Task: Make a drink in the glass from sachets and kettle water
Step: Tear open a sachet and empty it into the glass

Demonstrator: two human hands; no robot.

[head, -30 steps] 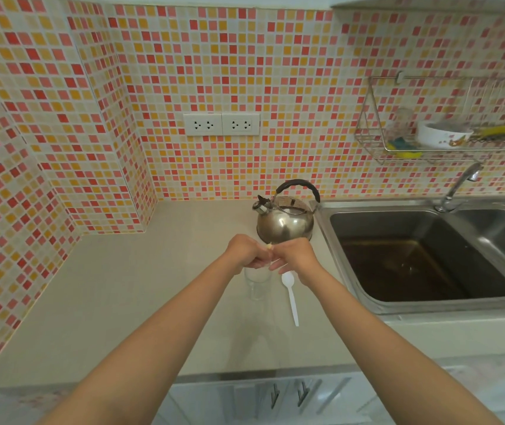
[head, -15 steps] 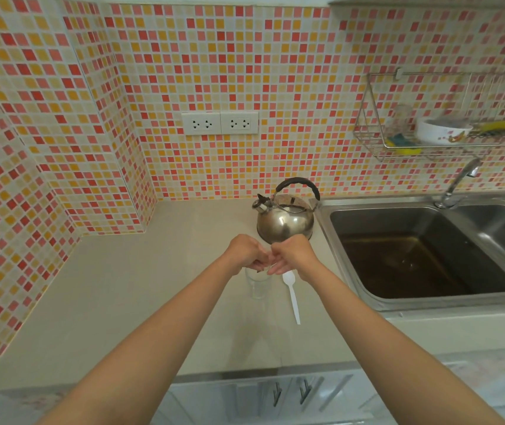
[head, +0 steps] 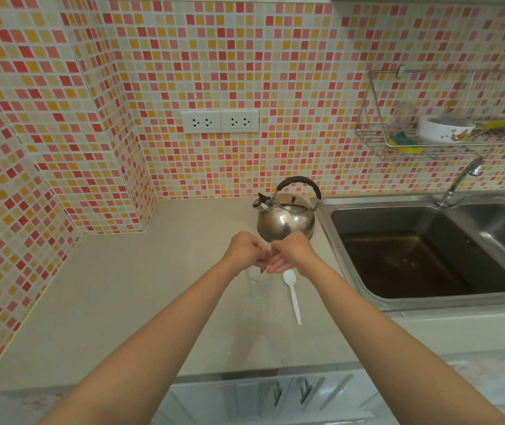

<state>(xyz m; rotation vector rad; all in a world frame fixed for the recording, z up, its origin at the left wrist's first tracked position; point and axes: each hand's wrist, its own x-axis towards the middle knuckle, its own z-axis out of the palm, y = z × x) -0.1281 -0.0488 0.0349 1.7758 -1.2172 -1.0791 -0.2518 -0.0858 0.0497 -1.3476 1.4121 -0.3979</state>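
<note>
Clear glass [head: 257, 283] sits under both hands, left [head: 246, 251] and right [head: 291, 251], each grip pinched on a sachet [head: 263, 269].

The clear glass [head: 258, 283] stands upright just under my hands; the steel kettle [head: 286, 217] sits just beyond them.

Right hand [head: 292, 251] fingers now splayed

Glass [head: 258, 283] left of spoon [head: 293, 294], kettle [head: 286, 220] behind, sink [head: 423, 259] right, hands seemingly above glass.
</note>
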